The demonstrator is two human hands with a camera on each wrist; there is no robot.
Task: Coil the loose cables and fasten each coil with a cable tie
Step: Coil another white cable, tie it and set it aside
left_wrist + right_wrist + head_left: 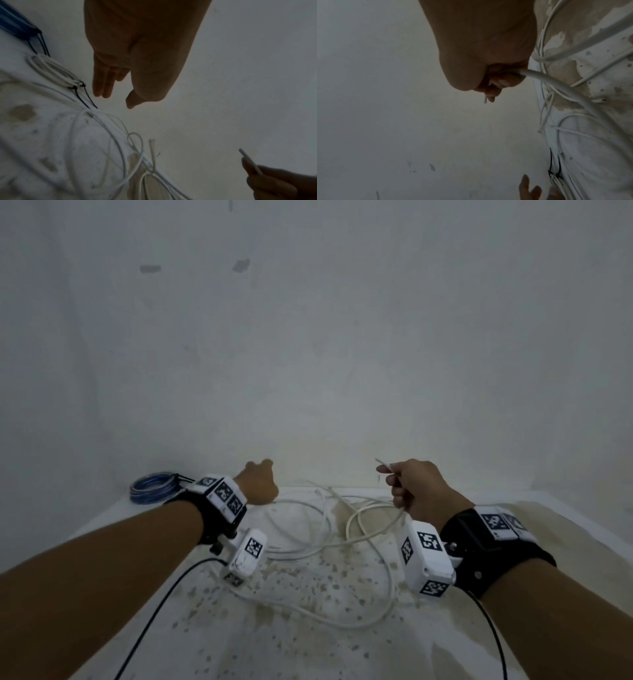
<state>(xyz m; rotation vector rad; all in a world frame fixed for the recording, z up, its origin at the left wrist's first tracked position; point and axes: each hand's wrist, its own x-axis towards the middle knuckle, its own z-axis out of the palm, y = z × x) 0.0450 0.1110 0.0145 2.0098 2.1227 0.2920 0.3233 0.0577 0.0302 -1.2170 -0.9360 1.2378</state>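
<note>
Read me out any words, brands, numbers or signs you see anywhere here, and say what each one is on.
No readable words, brands or numbers anywhere.
Left wrist camera box: black-and-white square marker patterns only, no letters.
Right wrist camera box: the same kind of patterns, no text.
Wrist bands: more such patterns, no text.
White cable gripped by the right hand: no print can be made out.
Wall: grey patches, no writing.
</note>
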